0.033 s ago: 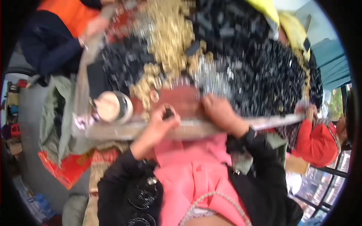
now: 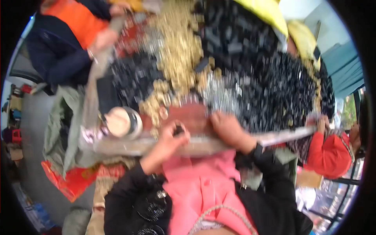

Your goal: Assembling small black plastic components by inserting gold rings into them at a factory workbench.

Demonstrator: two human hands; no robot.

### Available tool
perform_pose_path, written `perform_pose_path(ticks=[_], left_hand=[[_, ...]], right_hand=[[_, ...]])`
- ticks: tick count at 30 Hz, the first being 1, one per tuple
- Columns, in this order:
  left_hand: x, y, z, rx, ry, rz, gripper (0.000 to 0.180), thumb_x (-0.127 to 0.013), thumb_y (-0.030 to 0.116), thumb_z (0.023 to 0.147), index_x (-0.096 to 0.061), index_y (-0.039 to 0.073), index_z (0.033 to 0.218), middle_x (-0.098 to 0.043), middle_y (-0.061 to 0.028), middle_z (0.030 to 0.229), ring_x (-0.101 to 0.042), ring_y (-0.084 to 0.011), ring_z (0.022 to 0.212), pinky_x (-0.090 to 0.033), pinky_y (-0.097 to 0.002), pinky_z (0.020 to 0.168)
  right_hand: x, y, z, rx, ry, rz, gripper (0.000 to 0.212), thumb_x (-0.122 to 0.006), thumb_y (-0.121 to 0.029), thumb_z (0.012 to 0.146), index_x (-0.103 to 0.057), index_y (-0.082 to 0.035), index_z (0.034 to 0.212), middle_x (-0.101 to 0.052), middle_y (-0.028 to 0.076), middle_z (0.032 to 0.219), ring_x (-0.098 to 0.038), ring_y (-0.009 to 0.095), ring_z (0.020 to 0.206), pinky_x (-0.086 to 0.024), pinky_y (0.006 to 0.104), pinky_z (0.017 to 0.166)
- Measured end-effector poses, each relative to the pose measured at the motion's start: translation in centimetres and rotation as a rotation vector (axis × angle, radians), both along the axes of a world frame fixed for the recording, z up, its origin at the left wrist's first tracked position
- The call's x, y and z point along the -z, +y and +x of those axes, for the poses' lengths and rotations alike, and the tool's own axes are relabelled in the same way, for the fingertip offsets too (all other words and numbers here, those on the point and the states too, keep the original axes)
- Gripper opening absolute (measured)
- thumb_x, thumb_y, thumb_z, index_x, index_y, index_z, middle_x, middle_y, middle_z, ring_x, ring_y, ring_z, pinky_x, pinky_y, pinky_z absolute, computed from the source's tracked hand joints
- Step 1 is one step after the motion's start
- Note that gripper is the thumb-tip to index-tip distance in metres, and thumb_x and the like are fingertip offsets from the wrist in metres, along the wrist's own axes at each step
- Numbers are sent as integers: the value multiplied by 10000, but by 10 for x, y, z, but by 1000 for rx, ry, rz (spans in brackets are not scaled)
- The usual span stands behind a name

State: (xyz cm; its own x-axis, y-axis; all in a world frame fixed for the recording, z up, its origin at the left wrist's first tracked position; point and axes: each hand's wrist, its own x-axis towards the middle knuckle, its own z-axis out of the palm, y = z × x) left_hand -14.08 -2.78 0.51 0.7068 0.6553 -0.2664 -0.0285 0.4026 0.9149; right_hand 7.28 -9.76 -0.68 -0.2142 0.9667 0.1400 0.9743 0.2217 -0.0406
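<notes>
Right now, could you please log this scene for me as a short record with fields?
Left hand: pinching a small dark piece at the table's near edge
Right hand: resting on the reddish tray
Piles: black parts, gold parts, silvery parts
Left of the hands: round container
Others: an orange-vested person, a red-sleeved person
Image: motion-blurred

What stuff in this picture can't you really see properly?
- Small dark piece pinched in the left hand: head view, motion blur hides its shape.
- Right hand: blurred, fingers hidden in the pile, so whether it holds anything is unclear.
- Black, gold and silver bits on the table: too small and smeared to identify.
- Person in red sleeve: cut off by the rim.
</notes>
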Motion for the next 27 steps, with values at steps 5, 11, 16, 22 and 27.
perform_pose_path(ticks=[5,11,16,22,27], left_hand=[[14,-12,7,73,53,-39,116,-574,109,778,-499,60,851,-516,0,681,-509,-72,599,-431,-204,541],[7,-19,29,123,101,228,179,-577,128,779,-526,50,932,-522,18,680,-492,-57,570,-410,-189,522],[-2,-16,48,134,195,354,197,-568,126,782,-531,53,961,-536,18,693,-487,-53,565,-399,-192,510],[13,-13,52,124,150,342,162,-566,126,782,-533,41,917,-543,1,706,-493,-59,584,-406,-198,522],[24,-10,57,98,19,128,131,-573,125,780,-530,37,867,-523,1,685,-487,-62,583,-403,-195,520]], right_hand=[[-2,-13,-7,33,-43,-33,61,-453,-75,715,-433,-39,760,-475,107,716,-533,262,544,-430,356,485],[-12,-18,-2,30,474,-89,131,-487,-32,738,-445,-26,861,-523,119,807,-562,252,640,-454,334,548],[-11,-13,-9,143,1186,-305,190,-492,-43,800,-437,-33,981,-553,83,869,-553,151,698,-451,267,580],[-19,-16,-15,232,1546,-424,164,-460,-34,829,-442,-27,992,-549,45,859,-529,93,724,-429,220,579],[-12,-13,-13,255,1685,-477,169,-462,-22,823,-457,-27,992,-547,38,829,-509,83,663,-397,189,551]])
